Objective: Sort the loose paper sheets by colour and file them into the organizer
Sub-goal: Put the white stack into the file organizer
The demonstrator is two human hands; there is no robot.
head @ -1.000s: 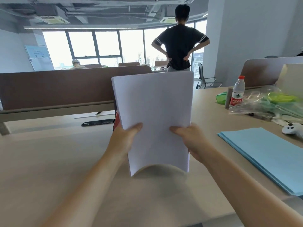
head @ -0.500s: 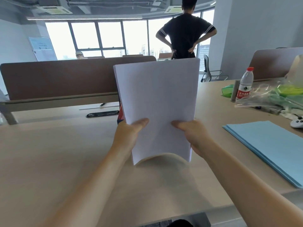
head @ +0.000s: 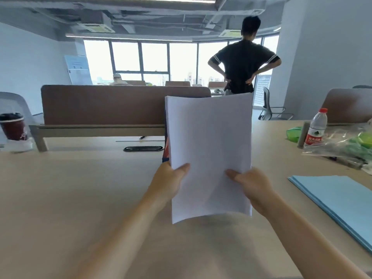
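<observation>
- Step in hand, as judged: the white paper stack point(head: 209, 141) is gathered and held upright for squaring. The blue paper stack point(head: 338, 200) lies flat on the tabletop point(head: 80, 198) to the right, sorted but not filed.
- Left hand point(head: 169, 182) and right hand point(head: 253, 188) grip the lower side edges of the white stack. The fingers point(head: 181, 170) are clamped on it, thumbs on the near face and the rest hidden behind.
- The stack's bottom edge bows and appears just clear of the tabletop.
- A dark blue-and-red object point(head: 166, 150) shows behind the stack's left edge. Whether it is the organizer cannot be told.
- Next move calls for aligning the sheet edges, then guiding the stack into a compartment without fanning.
- Open tabletop lies left of the hands. To the right, keep apart from the blue stack, the water bottle point(head: 317, 127) and the plastic bag point(head: 346, 143).
</observation>
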